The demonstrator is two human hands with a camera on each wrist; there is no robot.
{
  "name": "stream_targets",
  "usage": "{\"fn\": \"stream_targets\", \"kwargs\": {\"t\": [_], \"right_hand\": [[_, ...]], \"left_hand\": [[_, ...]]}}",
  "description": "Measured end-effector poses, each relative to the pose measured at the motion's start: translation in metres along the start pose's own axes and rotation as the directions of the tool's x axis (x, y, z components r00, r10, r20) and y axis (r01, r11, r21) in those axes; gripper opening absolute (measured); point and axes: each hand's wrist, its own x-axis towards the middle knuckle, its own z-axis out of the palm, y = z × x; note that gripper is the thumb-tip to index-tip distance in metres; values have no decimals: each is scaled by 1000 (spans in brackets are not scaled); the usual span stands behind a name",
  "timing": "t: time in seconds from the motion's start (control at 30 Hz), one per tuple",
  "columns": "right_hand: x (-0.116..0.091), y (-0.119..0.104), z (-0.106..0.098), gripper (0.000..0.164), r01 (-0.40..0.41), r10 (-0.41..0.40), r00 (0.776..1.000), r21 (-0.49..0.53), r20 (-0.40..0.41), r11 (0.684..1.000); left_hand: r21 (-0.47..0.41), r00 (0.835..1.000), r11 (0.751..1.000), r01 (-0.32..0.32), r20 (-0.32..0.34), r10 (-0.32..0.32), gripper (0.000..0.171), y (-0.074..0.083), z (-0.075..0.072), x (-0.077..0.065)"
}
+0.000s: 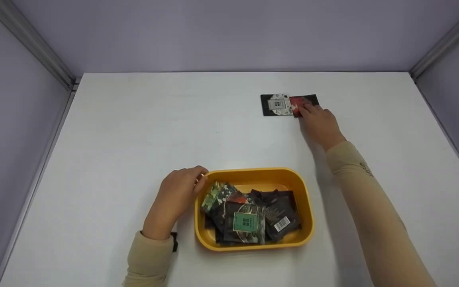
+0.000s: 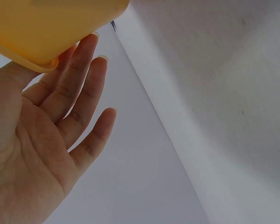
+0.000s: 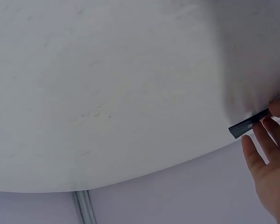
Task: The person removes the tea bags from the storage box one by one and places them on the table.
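At the back of the table, my right hand [image 1: 319, 121] holds a red and black sachet [image 1: 298, 104] by its right part. The right wrist view shows that sachet's dark edge [image 3: 248, 124] between the thumb and fingers. Directly left of it lies a black and white sachet [image 1: 276, 104] with a pale label, the two edges meeting. My left hand [image 1: 179, 190] grips the rim of a yellow bin [image 1: 253, 170] at its far left corner. From the left wrist, the fingers [image 2: 86, 88] spread along the outside of the bin wall, below the lip.
Inside the bin lie several loose sachets, among them a green-labelled one [image 1: 245, 223] and a dark one with a barcode [image 1: 282, 224]. A small black item [image 1: 175, 241] shows beside the left sleeve. Grey-purple panels [image 1: 229, 36] wall in the white table [image 1: 134, 119].
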Motion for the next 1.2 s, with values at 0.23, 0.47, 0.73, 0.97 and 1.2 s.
{"fn": "stream_targets", "kwargs": {"t": [0.23,0.47,0.73,0.97,1.2], "right_hand": [[0,2,1,46,-21,24,996,-44,83,999],[-2,-7,-6,41,12,-13,998,-14,-58,1000],[-12,-29,-18,31,195,-194,941,-24,-277,981],[-32,-53,-42,32,350,-349,891,-50,-289,935],[-49,-73,-75,34,511,-519,801,-109,-300,853]], "left_hand": [[10,1000,1000,12,10,-12,22,1,1,3],[12,1000,1000,8,9,-8,21,-1,1,5],[2,1000,1000,7,-5,-7,22,0,2,5],[-2,1000,1000,10,-2,-10,22,1,2,6],[-9,1000,1000,0,-6,0,21,1,1,5]]}}
